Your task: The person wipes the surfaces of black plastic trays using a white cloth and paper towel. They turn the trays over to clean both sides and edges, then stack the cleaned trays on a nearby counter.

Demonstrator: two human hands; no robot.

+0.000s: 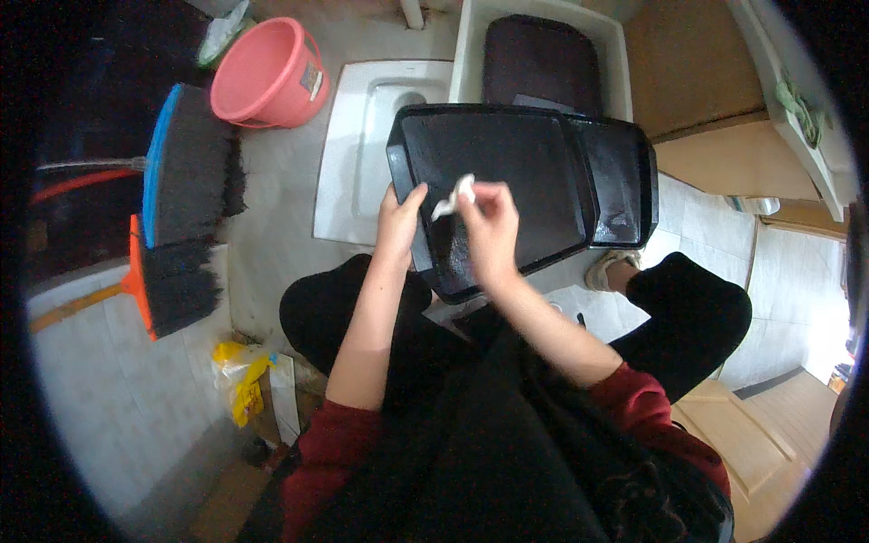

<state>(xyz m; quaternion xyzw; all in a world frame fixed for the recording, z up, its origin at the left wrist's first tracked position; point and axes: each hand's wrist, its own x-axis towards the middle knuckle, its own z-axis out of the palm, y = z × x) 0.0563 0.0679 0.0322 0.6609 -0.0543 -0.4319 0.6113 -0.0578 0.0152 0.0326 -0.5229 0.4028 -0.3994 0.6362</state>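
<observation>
A black tray (502, 163) with a raised rim and a ridge across it tilts before me, wet and shiny in places. My left hand (400, 220) grips its left rim, the thumb lying over the edge. Pinched in the fingers of my right hand (492, 231) is a crumpled white tissue or cloth (453, 195), held over the left part of the tray. Whether the white piece touches the tray's surface I cannot tell.
Behind the tray are a white squat toilet (339, 156) and a pale tub (614, 61) with a dark panel (540, 58) in it. At left are a pink bucket (261, 71), a blue broom (187, 163) and an orange broom (176, 278). A yellow plastic bag (248, 387) lies lower left.
</observation>
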